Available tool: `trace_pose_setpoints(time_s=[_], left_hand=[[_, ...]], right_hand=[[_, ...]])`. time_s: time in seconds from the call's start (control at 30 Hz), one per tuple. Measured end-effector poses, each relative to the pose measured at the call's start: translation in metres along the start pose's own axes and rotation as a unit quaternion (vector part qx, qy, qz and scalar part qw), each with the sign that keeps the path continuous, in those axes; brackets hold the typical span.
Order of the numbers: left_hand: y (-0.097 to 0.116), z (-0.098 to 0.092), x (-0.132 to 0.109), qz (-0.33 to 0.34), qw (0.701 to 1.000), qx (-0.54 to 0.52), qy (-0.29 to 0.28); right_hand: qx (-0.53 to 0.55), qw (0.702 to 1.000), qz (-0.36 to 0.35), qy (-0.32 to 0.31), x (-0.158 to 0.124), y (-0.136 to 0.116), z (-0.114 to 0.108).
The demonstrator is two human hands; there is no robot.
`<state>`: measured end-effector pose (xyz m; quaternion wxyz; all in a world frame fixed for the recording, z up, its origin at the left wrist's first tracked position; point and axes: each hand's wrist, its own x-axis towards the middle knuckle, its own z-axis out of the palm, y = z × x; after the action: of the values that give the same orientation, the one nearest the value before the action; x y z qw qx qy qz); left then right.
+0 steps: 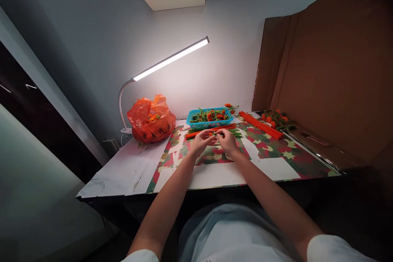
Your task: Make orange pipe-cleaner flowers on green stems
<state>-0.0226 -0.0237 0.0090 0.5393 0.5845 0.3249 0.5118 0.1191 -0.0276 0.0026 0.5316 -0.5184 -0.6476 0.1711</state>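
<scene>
My left hand (201, 142) and my right hand (227, 141) meet above the middle of the table, fingertips pinched close together. Between them is a small orange-and-green piece (214, 134), perhaps part of a craft flower; the fingers hide most of it. Just behind the hands lie orange stems (193, 134) and green stems (236, 134), thin like pipe cleaners. A blue plastic basket (201, 125) beyond them holds orange flowers (211, 115) on green stems.
At left stands an orange plastic bag (153, 129) with orange flowers inside, beside a lit clip-on lamp (123, 102). To the right lie a bundle of orange stems (260, 125) and more orange flowers (273, 119). Large cardboard (325, 73) rises at the right edge.
</scene>
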Motion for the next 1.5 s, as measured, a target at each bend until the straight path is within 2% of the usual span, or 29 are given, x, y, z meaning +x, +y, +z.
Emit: trace_pose_setpoints(time_s=[0.1, 0.17, 0.3, 0.43, 0.5, 0.53, 0.63, 0.73, 0.8, 0.9, 1.03, 1.2, 1.33, 1.4, 1.5], left_hand=[[-0.001, -0.003, 0.004, -0.035, 0.999, -0.009, 0.005], [0.0, -0.007, 0.005, -0.089, 0.995, -0.037, 0.001], [0.004, -0.012, 0.005, -0.233, 0.965, -0.118, -0.014], [0.004, -0.013, 0.005, -0.304, 0.944, -0.124, -0.039], [0.002, -0.012, 0.005, -0.286, 0.953, -0.096, -0.025], [0.0, -0.011, 0.005, -0.258, 0.963, -0.077, -0.014], [-0.005, -0.007, 0.003, -0.103, 0.994, 0.011, 0.022], [-0.01, -0.005, 0.002, 0.038, 0.992, 0.111, 0.048], [-0.011, -0.005, 0.002, 0.067, 0.988, 0.13, 0.048], [-0.011, -0.006, 0.004, 0.048, 0.992, 0.107, 0.038], [-0.006, -0.008, 0.005, -0.014, 0.997, 0.075, 0.009], [-0.002, -0.012, 0.004, -0.153, 0.988, 0.0, -0.028], [-0.001, -0.014, 0.005, -0.25, 0.968, -0.025, -0.024], [-0.001, -0.014, 0.005, -0.242, 0.97, -0.03, -0.016], [-0.002, -0.014, 0.005, -0.166, 0.985, -0.042, -0.032]], right_hand=[[-0.002, 0.999, -0.034, -0.014, -0.002, -0.003, -0.002], [-0.025, 0.997, -0.071, -0.02, -0.004, -0.008, -0.005], [-0.06, 0.991, -0.108, -0.045, -0.01, -0.015, -0.009], [-0.122, 0.984, -0.117, -0.062, -0.012, -0.016, -0.008], [-0.153, 0.981, -0.108, -0.054, -0.011, -0.014, -0.006], [-0.165, 0.98, -0.098, -0.047, -0.011, -0.013, -0.004], [-0.184, 0.98, -0.067, -0.025, -0.009, -0.008, -0.002], [-0.184, 0.981, -0.052, -0.019, -0.008, -0.006, -0.001], [-0.183, 0.982, -0.052, -0.018, -0.007, -0.005, -0.001], [-0.181, 0.981, -0.068, -0.021, -0.008, -0.006, -0.001], [-0.176, 0.978, -0.11, -0.02, -0.009, -0.007, -0.002], [-0.157, 0.977, -0.137, -0.038, -0.01, -0.009, -0.003], [-0.153, 0.976, -0.144, -0.054, -0.01, -0.009, -0.003], [-0.165, 0.976, -0.139, -0.043, -0.009, -0.007, -0.002], [-0.183, 0.976, -0.12, -0.019, -0.007, -0.003, -0.001]])
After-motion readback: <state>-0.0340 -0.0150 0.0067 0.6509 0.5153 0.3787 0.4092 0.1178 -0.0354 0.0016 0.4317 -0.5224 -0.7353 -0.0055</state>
